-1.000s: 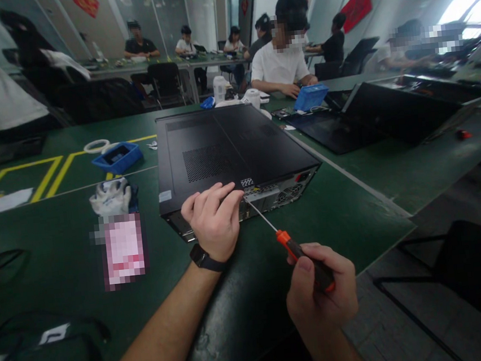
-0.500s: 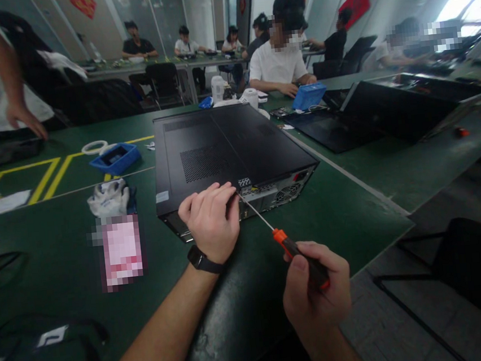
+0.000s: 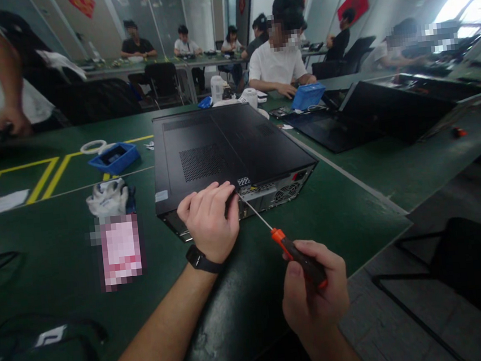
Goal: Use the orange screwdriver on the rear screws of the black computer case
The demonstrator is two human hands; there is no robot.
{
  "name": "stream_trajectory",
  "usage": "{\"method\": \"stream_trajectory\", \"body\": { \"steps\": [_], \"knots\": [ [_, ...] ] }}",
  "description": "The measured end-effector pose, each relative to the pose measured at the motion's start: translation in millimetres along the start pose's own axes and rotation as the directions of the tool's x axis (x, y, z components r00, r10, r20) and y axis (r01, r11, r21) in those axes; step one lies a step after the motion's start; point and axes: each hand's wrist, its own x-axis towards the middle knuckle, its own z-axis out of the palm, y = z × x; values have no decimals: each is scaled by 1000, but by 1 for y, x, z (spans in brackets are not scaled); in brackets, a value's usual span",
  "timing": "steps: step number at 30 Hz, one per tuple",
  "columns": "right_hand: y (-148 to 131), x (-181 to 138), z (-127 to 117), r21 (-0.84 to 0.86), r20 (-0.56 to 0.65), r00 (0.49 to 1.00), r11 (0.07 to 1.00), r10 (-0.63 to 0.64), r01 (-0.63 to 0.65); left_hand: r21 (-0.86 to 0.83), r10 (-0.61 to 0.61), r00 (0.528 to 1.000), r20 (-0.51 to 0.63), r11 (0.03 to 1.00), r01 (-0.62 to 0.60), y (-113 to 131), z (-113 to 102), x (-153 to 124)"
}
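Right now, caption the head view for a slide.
Left hand steadies a black computer case; right hand holds an orange-handled screwdriver at its rear.

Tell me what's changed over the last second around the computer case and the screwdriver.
Very little. The right hand and screwdriver drifted slightly left with the view, tip still at the rear edge of the computer case. The left hand still rests on that edge. At far left, a standing person's arm has come into view. Blue tray and gloves unmoved.
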Motion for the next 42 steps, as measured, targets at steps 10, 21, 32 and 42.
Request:
{"method": "stream_trajectory", "body": {
  "steps": [10, 21, 32, 42],
  "knots": [
    [5, -9, -1, -53, -25, 999, 998, 43, -44, 7, 4, 1000, 13, 1000, -4, -1, 1, 0],
    [5, -7, 0, -65, -41, 997, 996, 58, -61, 3, 3, 1000, 15, 1000, -3, -2, 1, -1],
    [3, -6, 0, -107, -60, 998, 994, 29, -35, 25, 7, 1000, 14, 1000, -7, 0, 0, 2],
    [0, 4, 3, 17, 20, 998, 998, -54, 54, 33, 6, 1000, 5, 999, -6, -1, 1, 1]
  ]
}}
